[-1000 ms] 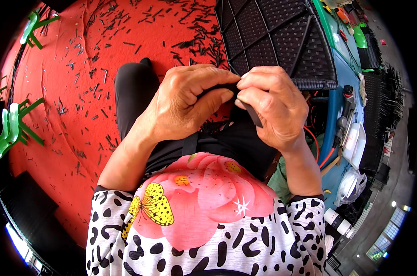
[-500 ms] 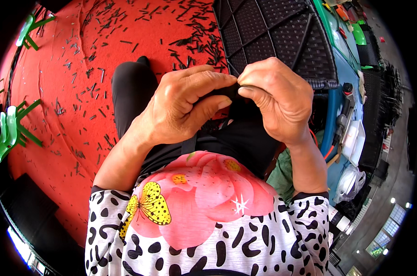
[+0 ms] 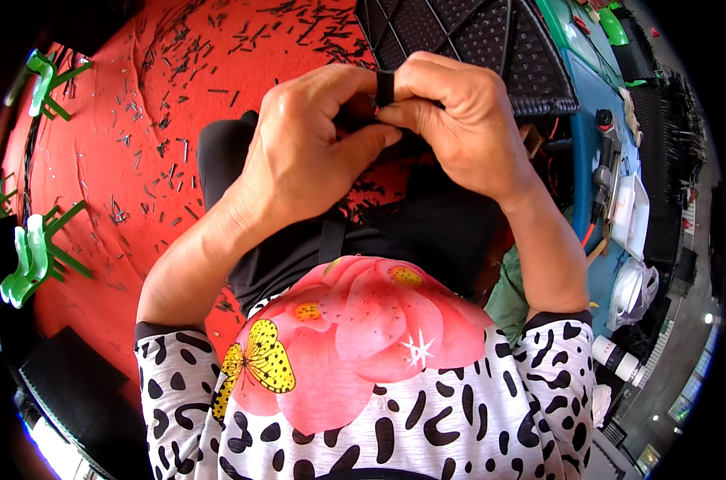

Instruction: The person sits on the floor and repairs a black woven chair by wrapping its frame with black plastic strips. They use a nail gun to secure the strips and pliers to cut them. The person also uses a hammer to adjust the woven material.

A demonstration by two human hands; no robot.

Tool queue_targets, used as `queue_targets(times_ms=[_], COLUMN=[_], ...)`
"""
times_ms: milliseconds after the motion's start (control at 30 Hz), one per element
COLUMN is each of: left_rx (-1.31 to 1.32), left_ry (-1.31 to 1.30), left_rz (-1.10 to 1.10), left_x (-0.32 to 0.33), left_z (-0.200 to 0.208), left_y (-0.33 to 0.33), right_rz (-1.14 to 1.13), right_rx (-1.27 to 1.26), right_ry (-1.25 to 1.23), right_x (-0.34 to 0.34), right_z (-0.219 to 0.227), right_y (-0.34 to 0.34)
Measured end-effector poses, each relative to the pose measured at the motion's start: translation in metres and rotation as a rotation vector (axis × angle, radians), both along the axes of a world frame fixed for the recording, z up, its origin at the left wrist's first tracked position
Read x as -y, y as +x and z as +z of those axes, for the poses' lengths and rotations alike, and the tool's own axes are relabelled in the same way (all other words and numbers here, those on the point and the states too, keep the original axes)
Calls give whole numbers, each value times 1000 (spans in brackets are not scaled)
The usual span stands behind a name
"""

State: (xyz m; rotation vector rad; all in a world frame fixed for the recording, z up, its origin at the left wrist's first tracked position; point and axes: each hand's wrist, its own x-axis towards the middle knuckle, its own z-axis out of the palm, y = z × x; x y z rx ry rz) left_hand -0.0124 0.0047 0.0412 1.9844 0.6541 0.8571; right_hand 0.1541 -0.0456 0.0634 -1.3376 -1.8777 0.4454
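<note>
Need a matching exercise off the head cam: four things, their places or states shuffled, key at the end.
Things
1. Black strip
2. Dark woven panel
3. White tray
4. Red floor

Places or states
A. Beyond the right hand, reaching the view's top edge
B. Strewn with dark scraps
C. At the fingertips, between the left hand and right hand
D. Toward the right, over a blue surface

Pairs: 1-C, 2-A, 3-D, 4-B

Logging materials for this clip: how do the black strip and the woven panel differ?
Size: the black strip is narrow; the woven panel is broad.
Surface: the strip looks plain; the panel has a woven texture.
Position: the strip is between the left hand and the right hand; the panel is beyond them.
Both are black.
</note>
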Motion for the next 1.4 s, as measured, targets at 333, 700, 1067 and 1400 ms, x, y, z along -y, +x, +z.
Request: queue_targets(times_ms=[333,700,1067,1400], left_rx=[-108,58,52,-84], left_ry=[-9,131,173,259], left_rz=[57,-23,-54,10], left_x=[2,6,8,17], left_z=[7,6,20,46], left_y=[4,30,75,134], right_rz=[-70,91,-63,-637], right_rx=[-56,69,656,359], right_ry=[-159,220,356,761], right_x=[4,15,44,96], right_z=[10,-3,-6,-42], right_y=[-2,39,135,162])
